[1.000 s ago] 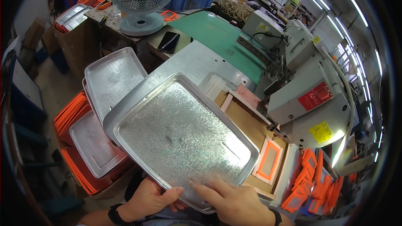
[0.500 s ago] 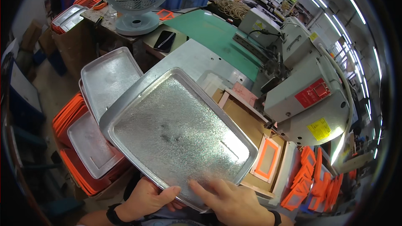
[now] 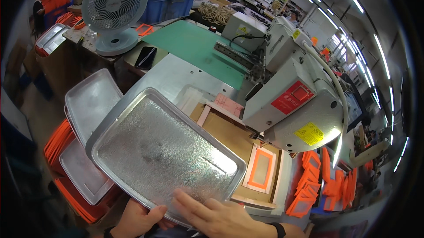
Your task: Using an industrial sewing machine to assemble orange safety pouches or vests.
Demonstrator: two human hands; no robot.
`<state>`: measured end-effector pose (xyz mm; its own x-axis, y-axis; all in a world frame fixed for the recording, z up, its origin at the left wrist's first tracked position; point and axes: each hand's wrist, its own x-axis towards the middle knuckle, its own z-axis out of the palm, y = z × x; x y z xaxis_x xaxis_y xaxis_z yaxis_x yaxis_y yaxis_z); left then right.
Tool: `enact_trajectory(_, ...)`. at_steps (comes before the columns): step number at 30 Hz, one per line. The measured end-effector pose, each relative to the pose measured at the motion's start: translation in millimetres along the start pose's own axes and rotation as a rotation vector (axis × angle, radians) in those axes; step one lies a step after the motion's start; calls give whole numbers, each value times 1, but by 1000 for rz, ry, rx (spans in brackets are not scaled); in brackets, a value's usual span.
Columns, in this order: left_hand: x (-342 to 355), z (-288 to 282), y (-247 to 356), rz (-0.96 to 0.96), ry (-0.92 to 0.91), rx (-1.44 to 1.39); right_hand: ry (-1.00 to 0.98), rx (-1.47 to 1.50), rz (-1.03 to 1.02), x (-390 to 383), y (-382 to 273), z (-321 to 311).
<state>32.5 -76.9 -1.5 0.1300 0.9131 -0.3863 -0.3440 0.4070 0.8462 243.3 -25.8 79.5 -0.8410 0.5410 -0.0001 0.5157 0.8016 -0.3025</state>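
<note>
A shiny silver rectangular tray (image 3: pixel 154 149) with rounded corners, a raised rim and a short dark slit lies tilted in front of me. My left hand (image 3: pixel 137 221) is closed on its near edge, thumb on top and fingers underneath. My right hand (image 3: pixel 216 216) rests on the tray's near right part with the fingers stretched out over its surface; the thumb is hidden. Small pointed metal tips (image 3: pixel 194 232) show below the right hand, and I cannot make out what they belong to.
Similar silver trays (image 3: pixel 92 101) and orange pieces (image 3: pixel 59 145) are stacked at the left. A grey machine (image 3: pixel 282 94) stands at the right above a framed bed holding an orange frame (image 3: pixel 262 168). More orange frames (image 3: pixel 304 189) lie beyond. A fan (image 3: pixel 115 6) and a phone (image 3: pixel 145 57) sit behind.
The whole view has shifted, so the fan, machine and tray appear further left. My right hand's fingers have slid left across the tray toward my left hand, which still holds the edge.
</note>
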Motion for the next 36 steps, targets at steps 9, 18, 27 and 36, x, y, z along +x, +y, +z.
enact_trajectory(9,1,-4,-2,33,-38,26,46,-139,307,-3,36,-15)
enact_trajectory(18,1,-3,-6,78,-21,-9,54,-195,381,12,53,5)
enact_trajectory(27,2,-5,-9,60,-34,43,2,-63,398,9,62,3)
enact_trajectory(36,1,-3,-8,69,-22,32,-59,30,434,9,66,-2)
